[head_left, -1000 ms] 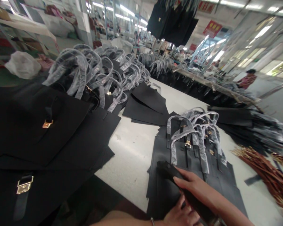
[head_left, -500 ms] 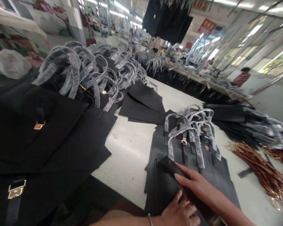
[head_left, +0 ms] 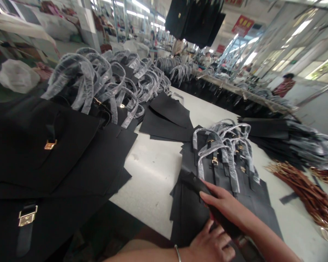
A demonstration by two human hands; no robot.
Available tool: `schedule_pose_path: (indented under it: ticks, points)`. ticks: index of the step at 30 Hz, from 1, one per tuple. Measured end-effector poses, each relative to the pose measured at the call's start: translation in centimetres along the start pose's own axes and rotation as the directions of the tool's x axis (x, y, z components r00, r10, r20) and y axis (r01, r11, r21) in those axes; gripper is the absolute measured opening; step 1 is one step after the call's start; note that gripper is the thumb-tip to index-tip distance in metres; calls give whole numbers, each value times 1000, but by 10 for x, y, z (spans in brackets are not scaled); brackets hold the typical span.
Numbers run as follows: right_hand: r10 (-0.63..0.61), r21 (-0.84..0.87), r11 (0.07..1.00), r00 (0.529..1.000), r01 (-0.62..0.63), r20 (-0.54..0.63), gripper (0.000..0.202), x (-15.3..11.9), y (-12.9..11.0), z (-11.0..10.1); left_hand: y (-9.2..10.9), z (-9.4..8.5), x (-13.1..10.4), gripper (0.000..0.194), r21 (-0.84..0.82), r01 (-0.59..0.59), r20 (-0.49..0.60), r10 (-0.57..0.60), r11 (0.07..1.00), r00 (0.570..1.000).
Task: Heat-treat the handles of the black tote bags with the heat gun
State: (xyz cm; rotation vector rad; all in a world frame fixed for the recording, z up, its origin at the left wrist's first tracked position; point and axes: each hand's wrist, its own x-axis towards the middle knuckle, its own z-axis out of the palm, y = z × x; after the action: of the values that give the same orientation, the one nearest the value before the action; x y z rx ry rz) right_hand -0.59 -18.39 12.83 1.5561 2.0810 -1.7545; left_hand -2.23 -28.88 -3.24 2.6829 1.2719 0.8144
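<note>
Strip (head_left: 194, 182), long and black, slants over the near part of a pile of black panels (head_left: 190, 218), its far end just short of the wrapped handles (head_left: 232, 167) there. My right hand (head_left: 221, 202) is closed round it, thumb on the near side, fingers on the far side. My left hand (head_left: 210, 243), a bracelet (head_left: 177, 252) at the wrist, is lower down beside the strip, fingers bent over the panels; I cannot tell whether they pinch anything. A gold buckle (head_left: 214, 160) shows among those handles. Under the pile is a pale tabletop (head_left: 144, 178). To my right on it lie brown straps (head_left: 300, 193), with a dark stack (head_left: 268, 129) beyond them. To my left, larger black pieces (head_left: 38, 145) overlap, more plastic-covered loops (head_left: 84, 80) behind them. Loose panels (head_left: 169, 116) lie fanned between the two sides. Farther off, dark pieces (head_left: 195, 22) hang overhead, and a person (head_left: 284, 86) in a reddish top is below the windows (head_left: 325, 65).
</note>
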Motion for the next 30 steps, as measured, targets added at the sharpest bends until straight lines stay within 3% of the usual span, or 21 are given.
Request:
schedule_pose_path:
  ticks: [4,8,17,20,25,30]
  points:
    - [-2,-52,999,997,6,77,48,-5,2,0,1,-2,1,37,-14,9,18,-9,1000,1000]
    - [80,-21,997,988,-78,129,50,1,-6,3,1,1,1,36,-33,19,-1,-19,999,1000]
    - [112,11,993,983,-115,144,46,7,-9,4,0,-8,1,35,-18,9,-1,-9,1000,1000]
    - [33,-17,999,997,-32,75,48,17,-10,7,-1,-10,1,31,-18,7,14,-7,1000,1000]
    - [-75,-8,997,982,74,-175,58,5,-14,-10,-1,-19,-2,33,-68,12,30,-10,998,1000]
    - [16,-46,999,997,-19,-75,66,-21,-7,-20,-1,-15,-1,37,-77,23,48,-19,997,999]
